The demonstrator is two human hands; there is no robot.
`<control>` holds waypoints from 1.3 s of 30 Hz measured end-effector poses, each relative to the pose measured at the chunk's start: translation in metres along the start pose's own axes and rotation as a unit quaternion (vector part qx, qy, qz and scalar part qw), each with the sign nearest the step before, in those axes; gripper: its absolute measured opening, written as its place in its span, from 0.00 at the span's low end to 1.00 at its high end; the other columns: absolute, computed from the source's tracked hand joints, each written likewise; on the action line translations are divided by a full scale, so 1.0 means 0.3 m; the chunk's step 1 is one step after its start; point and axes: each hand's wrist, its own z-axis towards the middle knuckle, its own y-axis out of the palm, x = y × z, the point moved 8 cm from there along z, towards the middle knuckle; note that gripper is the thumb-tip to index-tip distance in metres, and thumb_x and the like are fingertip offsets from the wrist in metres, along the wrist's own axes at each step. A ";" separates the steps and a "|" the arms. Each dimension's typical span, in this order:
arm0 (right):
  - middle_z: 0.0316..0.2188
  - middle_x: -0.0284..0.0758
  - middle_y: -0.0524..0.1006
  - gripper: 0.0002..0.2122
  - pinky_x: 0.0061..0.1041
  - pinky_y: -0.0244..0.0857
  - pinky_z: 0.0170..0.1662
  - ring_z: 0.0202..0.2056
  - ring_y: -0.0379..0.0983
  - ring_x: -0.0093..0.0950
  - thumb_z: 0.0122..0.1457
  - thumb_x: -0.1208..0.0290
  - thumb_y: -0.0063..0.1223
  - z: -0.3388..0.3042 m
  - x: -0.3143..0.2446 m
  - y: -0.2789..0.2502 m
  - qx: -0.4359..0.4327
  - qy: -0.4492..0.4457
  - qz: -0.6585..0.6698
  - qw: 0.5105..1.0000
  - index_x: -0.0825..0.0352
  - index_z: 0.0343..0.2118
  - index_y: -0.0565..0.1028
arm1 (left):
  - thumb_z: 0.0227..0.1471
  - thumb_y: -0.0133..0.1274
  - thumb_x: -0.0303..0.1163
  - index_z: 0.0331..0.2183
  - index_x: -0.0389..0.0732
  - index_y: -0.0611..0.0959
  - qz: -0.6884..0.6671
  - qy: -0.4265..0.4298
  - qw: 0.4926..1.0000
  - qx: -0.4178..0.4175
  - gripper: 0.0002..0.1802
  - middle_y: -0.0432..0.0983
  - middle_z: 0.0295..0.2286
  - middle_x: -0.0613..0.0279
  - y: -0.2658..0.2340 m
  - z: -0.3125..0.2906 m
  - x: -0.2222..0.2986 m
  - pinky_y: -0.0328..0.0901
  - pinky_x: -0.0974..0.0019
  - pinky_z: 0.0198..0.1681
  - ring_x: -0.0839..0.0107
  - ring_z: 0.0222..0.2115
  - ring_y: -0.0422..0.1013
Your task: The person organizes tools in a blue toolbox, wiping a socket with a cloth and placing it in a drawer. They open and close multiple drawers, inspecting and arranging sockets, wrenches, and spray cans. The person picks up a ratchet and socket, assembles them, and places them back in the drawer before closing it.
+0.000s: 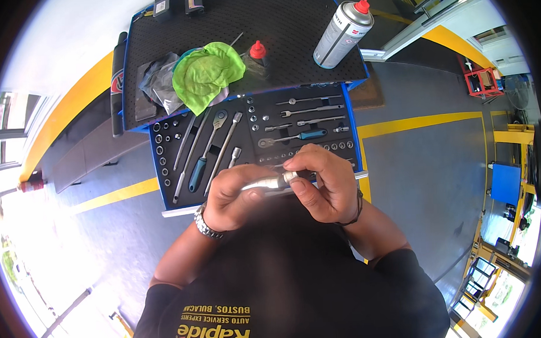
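Both hands close on a short chrome tool piece (271, 182) held over the front edge of the open tool drawer (164, 196): left hand (239, 197) wraps its shaft, right hand (321, 182) pinches its tip (290, 176). Judging by this, a firm left hold and slow turns with the right fingertips would serve best. Ratchets and sockets fill the drawer; a green cloth (207, 73) and spray can (342, 34) rest on the cart top (277, 26), above grey floor (426, 181) with yellow lines

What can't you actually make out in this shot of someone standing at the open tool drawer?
- Head view: the metal tool held by the left hand and right hand is mostly wrapped by fingers, so its type is unclear.
- The drawer's front row lies behind both hands.
- The sockets are too small to size.
- Under the green cloth, the dark items are hidden.
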 end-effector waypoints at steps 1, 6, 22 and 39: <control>0.29 0.37 0.75 0.12 0.24 0.67 0.28 0.26 0.74 0.29 0.57 0.76 0.58 -0.014 0.004 0.007 0.015 0.002 -0.005 1.000 0.69 0.43 0.72 | 0.58 0.50 0.29 0.44 0.32 0.80 -0.001 -0.011 1.000 0.018 0.14 0.81 0.37 0.50 -0.008 -0.007 -0.025 0.70 0.63 0.41 0.62 0.36 0.78; 0.30 0.36 0.75 0.09 0.23 0.69 0.31 0.28 0.75 0.27 0.60 0.75 0.54 -0.031 0.046 -0.001 0.017 0.059 -0.018 0.998 0.69 0.43 0.73 | 0.59 0.51 0.30 0.45 0.33 0.80 0.010 -0.034 0.999 0.013 0.14 0.81 0.38 0.51 0.000 -0.017 -0.096 0.70 0.65 0.43 0.65 0.38 0.77; 0.27 0.29 0.73 0.06 0.18 0.65 0.42 0.27 0.70 0.19 0.66 0.71 0.51 -0.268 0.658 -0.167 0.262 0.276 0.259 0.888 0.68 0.40 0.72 | 0.51 0.62 0.34 0.32 0.36 0.84 0.223 -0.318 0.921 -0.002 0.11 0.79 0.24 0.58 -0.106 -0.342 -0.481 0.68 0.68 0.30 0.72 0.24 0.74; 0.23 0.27 0.65 0.15 0.23 0.55 0.27 0.21 0.60 0.20 0.68 0.55 0.44 -0.333 0.903 0.339 0.314 0.498 0.570 0.574 0.65 0.40 0.71 | 0.56 0.57 0.34 0.34 0.34 0.83 0.069 -0.391 0.918 0.017 0.11 0.80 0.31 0.58 -0.192 -0.555 -0.678 0.68 0.66 0.40 0.69 0.34 0.75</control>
